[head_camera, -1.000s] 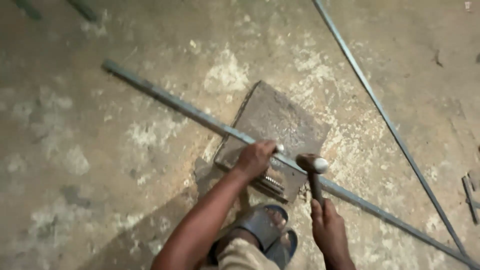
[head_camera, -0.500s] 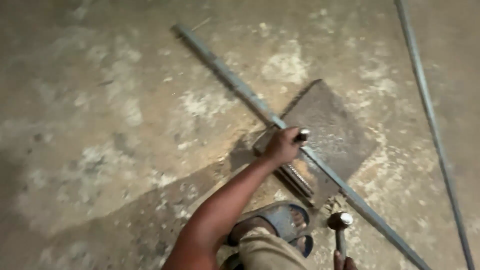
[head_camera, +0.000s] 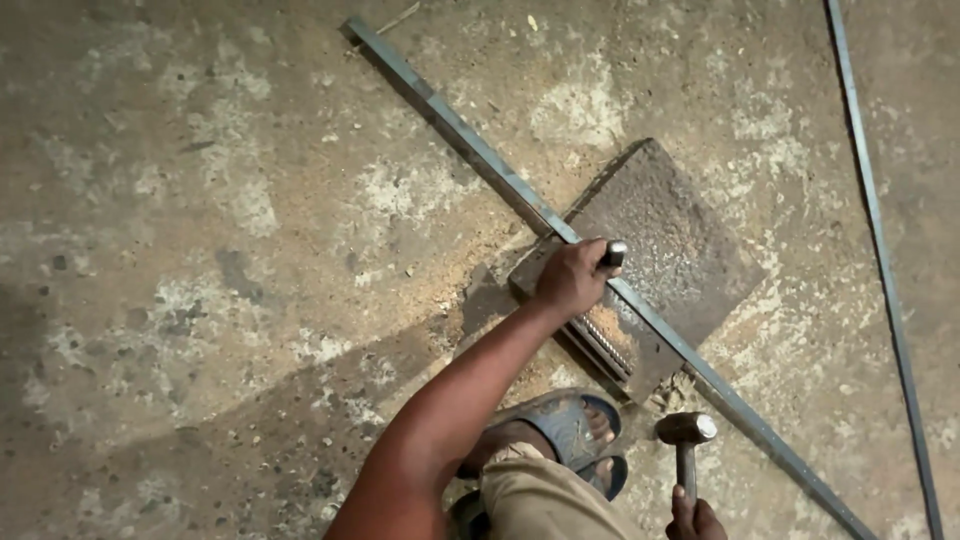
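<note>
Left hand (head_camera: 572, 280): fist closed round a chisel (head_camera: 613, 254), set on the steel bar (head_camera: 470, 150).
Right hand (head_camera: 697, 520): grips a hammer (head_camera: 686, 432), near the bar.
Bar: lies across the metal plate (head_camera: 690, 250).

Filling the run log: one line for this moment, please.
left hand: holds punch on steel bar | right hand: grips hammer, raised | bar across metal block

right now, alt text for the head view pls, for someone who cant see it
A person's left hand grips a short metal punch upright on a long steel bar lying across a flat metal block on a concrete floor. The right hand holds a hammer off the bar, beside a sandalled foot.
</note>
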